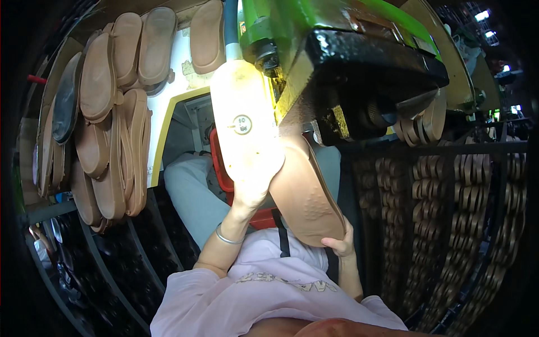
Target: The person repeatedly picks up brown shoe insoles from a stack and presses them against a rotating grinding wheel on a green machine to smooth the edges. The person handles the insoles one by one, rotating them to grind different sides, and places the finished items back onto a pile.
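A tan shoe sole (306, 196), with a patch of small raised bumps, slants in front of my body. My right hand (343, 242) grips its near end, thumb on the upper face and fingers around the right edge. Against the sole's left edge is my left hand (252, 188), with a bangle on the wrist. Lamp glare hides its fingers. The sole's far end reaches up beneath a green and black machine (382, 62), where its tip is hard to make out. A glowing white lamp (238, 101) hangs over the left hand.
Several tan soles (98, 78) are piled in a carton at left, and one sole (206, 36) lies beside the lamp. Racks of soles (432, 213) stand at right. Below the lamp is a red container (219, 163). More soles (432, 118) sit behind the machine.
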Demonstrator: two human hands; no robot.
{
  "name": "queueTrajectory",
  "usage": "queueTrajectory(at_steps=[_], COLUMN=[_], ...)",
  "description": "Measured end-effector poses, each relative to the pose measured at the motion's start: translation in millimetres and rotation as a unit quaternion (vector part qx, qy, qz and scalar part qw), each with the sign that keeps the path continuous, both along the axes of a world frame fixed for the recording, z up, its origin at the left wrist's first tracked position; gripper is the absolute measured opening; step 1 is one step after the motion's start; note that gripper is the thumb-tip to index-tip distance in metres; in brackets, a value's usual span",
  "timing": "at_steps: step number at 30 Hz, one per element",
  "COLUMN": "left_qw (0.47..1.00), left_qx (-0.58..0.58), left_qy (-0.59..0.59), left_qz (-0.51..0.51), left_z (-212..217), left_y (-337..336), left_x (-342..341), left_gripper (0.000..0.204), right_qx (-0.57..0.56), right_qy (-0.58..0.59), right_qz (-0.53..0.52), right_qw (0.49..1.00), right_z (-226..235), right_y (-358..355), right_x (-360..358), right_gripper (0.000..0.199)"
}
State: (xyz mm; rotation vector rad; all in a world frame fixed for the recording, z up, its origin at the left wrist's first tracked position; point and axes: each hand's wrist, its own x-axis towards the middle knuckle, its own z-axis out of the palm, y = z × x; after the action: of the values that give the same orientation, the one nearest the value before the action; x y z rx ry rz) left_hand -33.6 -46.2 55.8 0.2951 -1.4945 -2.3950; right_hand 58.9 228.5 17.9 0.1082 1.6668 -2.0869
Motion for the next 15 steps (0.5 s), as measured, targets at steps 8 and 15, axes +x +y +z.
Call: queueTrajectory(at_steps=[8,15], left_qw=[0.997,0.999], left_qx=[-0.032,-0.025], left_qy=[-0.032,0.025], left_qz=[-0.067,0.023], left_z=[14,3], left_y=[7,5], left_x=[-17,-3], left_gripper=[0.013,0.005], right_qx=[0.002,0.013], right_qy=[-0.022,0.010], right_qz=[-0.036,-0.121], right_qw=[0.999,0.992], right_z=[-11,4], right_y=[-16,-3], right_x=[6,5], right_gripper=[0.069,0.051])
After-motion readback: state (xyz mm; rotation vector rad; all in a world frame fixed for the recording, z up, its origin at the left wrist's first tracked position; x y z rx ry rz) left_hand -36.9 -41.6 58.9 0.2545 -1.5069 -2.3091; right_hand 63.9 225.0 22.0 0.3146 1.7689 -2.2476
